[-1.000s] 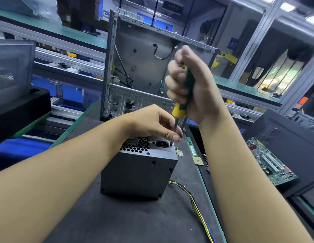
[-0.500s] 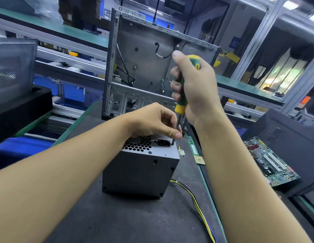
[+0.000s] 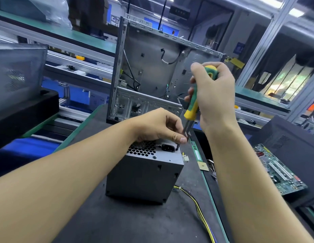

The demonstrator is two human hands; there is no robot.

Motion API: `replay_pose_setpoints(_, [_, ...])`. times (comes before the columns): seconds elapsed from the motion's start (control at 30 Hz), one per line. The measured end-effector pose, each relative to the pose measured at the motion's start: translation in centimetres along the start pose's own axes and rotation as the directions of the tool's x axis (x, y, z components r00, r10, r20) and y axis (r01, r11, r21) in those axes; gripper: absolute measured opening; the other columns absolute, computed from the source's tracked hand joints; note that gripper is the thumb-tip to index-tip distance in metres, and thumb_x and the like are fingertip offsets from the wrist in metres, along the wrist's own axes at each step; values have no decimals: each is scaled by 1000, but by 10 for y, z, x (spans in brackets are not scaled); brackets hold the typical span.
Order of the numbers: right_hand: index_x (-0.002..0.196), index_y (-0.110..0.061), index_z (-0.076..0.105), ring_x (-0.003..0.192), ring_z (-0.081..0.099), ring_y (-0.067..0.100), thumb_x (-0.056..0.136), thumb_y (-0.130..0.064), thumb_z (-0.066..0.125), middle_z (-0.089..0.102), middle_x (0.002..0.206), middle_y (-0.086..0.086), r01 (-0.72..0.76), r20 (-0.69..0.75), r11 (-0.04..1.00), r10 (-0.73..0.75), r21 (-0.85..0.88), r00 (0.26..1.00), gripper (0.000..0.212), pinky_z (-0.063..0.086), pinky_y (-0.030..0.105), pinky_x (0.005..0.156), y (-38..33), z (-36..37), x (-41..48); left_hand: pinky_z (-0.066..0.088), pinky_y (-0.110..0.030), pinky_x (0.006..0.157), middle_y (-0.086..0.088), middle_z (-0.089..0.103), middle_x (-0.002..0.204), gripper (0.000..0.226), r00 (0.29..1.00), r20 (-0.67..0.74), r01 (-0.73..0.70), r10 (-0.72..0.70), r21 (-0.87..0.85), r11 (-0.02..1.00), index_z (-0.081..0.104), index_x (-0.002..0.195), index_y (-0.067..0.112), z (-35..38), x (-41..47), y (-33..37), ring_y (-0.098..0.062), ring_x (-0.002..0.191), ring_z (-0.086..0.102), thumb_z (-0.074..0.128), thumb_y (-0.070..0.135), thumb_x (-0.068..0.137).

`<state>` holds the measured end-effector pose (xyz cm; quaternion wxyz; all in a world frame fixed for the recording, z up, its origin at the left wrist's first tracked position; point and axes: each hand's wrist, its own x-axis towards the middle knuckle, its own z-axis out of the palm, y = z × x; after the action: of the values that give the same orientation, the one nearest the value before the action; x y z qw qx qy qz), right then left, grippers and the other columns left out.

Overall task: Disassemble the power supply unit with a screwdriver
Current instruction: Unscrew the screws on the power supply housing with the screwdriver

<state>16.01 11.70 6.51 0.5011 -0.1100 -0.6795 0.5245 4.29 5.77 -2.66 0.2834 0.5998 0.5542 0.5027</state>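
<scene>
Working on the power supply unit (image 3: 144, 176), stood on end on the dark counter (image 3: 117, 221) with honeycomb vent (image 3: 142, 149) and mains socket (image 3: 167, 147) facing up. Holding the screwdriver (image 3: 192, 104) nearly upright over the unit's top right corner, tip down beside the socket, presumably on a screw; screw head itself hidden. Gripping the green-and-yellow handle with the right hand (image 3: 215, 95), above the unit, fingers (image 3: 189, 92) curled round it. Steadying with the left hand (image 3: 158, 125) at the unit's top edge, thumb and forefinger closed in a pinch on the bare shaft just above the tip. Behind the unit, an emptied computer case (image 3: 152, 76); to its right, a circuit board (image 3: 279, 171); from its base, yellow and black cables (image 3: 198, 204) trailing toward the viewer. Probably a stiff sheet-metal box, fairly heavy and smooth-sided, unlikely to flex but apt to skid or tip under sideways force. Best braced by pressing down on the top or clasping the flat side walls, never hauled by the cables.
</scene>
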Motion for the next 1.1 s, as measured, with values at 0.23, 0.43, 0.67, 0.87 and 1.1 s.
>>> replay_pose_setpoints(0.23, [77, -20, 35, 46, 27, 5, 90, -21, 60, 38, 62, -9, -361, 758, 851, -66, 382, 649, 28, 23, 16, 38, 3, -13, 9, 56, -37, 83, -5, 78, 86, 35, 999, 48, 1, -1, 3, 1000, 72, 94, -6, 1, -5, 5, -13, 83, 68, 86, 18, 73])
replay_pose_setpoints(0.43, [86, -17, 52, 55, 48, 15, 91, -16, 58, 55, 73, 3, -53, 267, 987, 10, 152, 964, 9, 42, 28, 48, 4, -7, 1, 52, -35, 77, -5, 78, 90, 16, 999, 30, 36, -34, -63, 997, 72, 70, 13, 2, -6, 5, -13, 78, 70, 86, 19, 70])
replay_pose_setpoints(0.67, [79, -21, 49, 49, 38, 13, 92, -30, 64, 47, 62, -3, -99, 469, 970, -17, 223, 883, 22, 31, 21, 41, 2, 1, -2, 51, -25, 74, 7, 76, 79, 23, 998, 54, 42, -40, -25, 999, 74, 89, 0, 1, -6, 6, -7, 73, 67, 86, 13, 75])
replay_pose_setpoints(0.87, [85, -14, 49, 50, 28, 9, 83, -27, 72, 40, 63, -4, -513, 823, 764, -41, 391, 567, 27, 25, 20, 40, 9, -15, 10, 52, -21, 70, -3, 77, 83, 18, 999, 42, 19, -20, 29, 999, 78, 87, 5, 2, -7, 8, -8, 76, 65, 85, 18, 78])
replay_pose_setpoints(1.1, [95, -17, 55, 59, 58, 13, 85, -16, 65, 59, 80, 3, -3, 19, 1000, 3, 10, 1000, 15, 52, 29, 53, -1, -1, -1, 40, -74, 97, -21, 75, 101, 31, 997, 10, 77, -77, -52, 996, 76, 77, 7, 7, -10, 14, -45, 96, 66, 87, 33, 63])
